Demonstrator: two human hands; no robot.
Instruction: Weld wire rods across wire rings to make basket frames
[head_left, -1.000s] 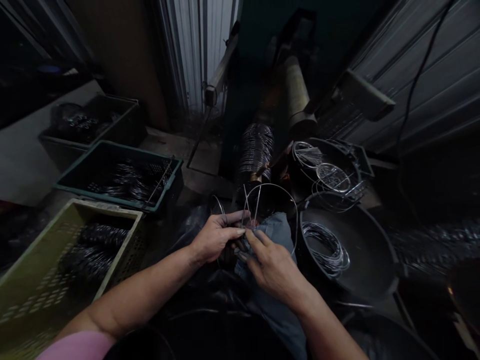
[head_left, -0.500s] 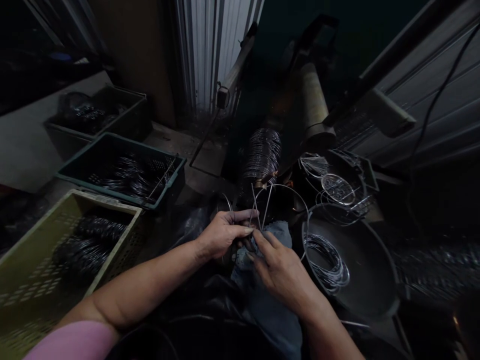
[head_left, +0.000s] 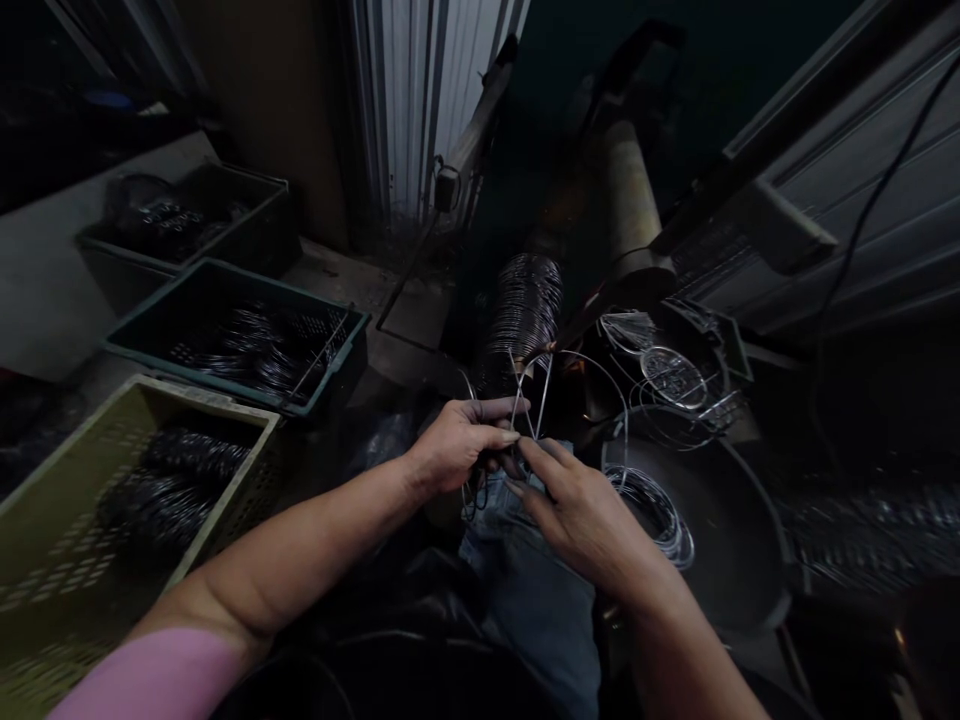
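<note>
My left hand [head_left: 466, 442] and my right hand [head_left: 574, 498] meet above my lap, fingertips nearly touching. Both are closed on thin metal wire rings [head_left: 627, 425]; one large ring arcs out to the right of my right hand. Two straight wire ends [head_left: 545, 395] stick up between the hands and cross low down. The thumb and forefinger of my left hand pinch the wire where it crosses. Beyond the fingers stands a stack of dark wire rings [head_left: 525, 310] on a machine arm, with a copper-coloured tip [head_left: 541, 352] at its near end. Fingers hide the exact grip.
A round dark basin [head_left: 739, 530] with a coil of shiny wire rings [head_left: 660, 515] stands at right. Behind it, another container holds wire frames [head_left: 671, 375]. At left are a yellow crate [head_left: 217, 500], a green crate [head_left: 150, 350] and a grey crate [head_left: 255, 225], holding metal pieces.
Both hands, still together on the wire, have shifted slightly up and to the right. The large ring and the upright wire ends moved with them, and the view shifted a little.
</note>
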